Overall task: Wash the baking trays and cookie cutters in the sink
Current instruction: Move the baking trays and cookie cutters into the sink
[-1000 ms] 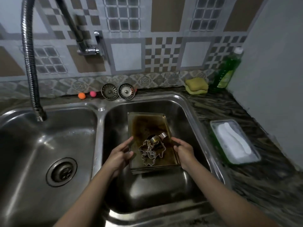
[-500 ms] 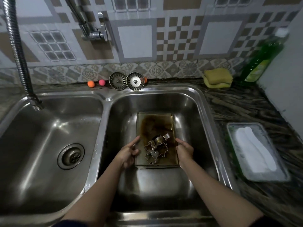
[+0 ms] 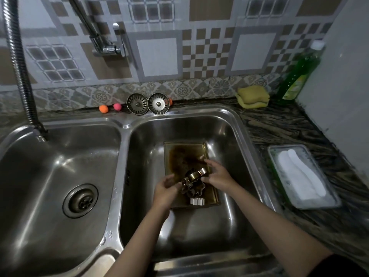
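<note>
Person's arms and hands, head-camera view.
Left hand (image 3: 165, 191) and right hand (image 3: 218, 176) are bare, without gloves, rings or watch; both forearms are uncovered from the wrist upward. A dark sleeve edge (image 3: 343, 265) shows on the right arm at the lower right corner.

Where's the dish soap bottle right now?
The green soap bottle stands at the far right of the head view, in the back corner of the counter against the wall, just right of the yellow sponge.
</note>
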Demonstrator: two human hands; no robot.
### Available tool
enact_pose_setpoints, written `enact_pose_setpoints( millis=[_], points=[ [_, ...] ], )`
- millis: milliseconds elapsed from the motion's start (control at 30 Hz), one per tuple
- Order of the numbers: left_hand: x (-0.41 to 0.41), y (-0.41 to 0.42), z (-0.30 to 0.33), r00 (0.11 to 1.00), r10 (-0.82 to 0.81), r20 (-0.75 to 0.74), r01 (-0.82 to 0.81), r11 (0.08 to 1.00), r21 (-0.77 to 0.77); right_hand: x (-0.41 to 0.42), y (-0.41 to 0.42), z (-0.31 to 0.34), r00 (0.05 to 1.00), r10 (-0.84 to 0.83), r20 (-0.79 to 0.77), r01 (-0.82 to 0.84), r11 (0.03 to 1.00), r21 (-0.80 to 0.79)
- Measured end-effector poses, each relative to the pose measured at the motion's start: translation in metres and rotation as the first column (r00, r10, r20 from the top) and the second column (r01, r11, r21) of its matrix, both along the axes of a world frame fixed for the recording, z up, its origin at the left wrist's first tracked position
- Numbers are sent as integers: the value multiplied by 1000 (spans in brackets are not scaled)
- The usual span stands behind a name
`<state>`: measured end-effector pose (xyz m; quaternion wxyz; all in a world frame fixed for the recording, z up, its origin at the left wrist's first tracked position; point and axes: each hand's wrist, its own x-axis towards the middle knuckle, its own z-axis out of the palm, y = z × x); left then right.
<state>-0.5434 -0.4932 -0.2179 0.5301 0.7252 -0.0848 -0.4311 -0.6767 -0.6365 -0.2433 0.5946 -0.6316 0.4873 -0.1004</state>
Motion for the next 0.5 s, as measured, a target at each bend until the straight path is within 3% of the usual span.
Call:
enact_pose_setpoints(
  millis=[133, 200, 267, 367, 500],
  points=[
    [-6, 1, -15, 980, -197, -10, 197, 978, 60, 3, -8, 13, 893, 356, -274, -395, 913, -103],
    [-6, 1, -17, 930, -348, 115, 329, 931, 161, 7, -10, 14, 824, 442, -354, -504, 858, -102],
    [-7, 0, -16, 829, -510, 228, 437, 846, 306, 9, -11, 12, 755, 506, -416, -585, 807, -79],
    [-10, -5, -16, 727, -627, 280, 502, 763, 407, 9, -14, 10, 657, 574, -489, -680, 731, -57],
    [-12, -12, -22, 693, -646, 321, 519, 756, 400, 6, -14, 0, 634, 592, -497, -713, 697, -79]
  ],
)
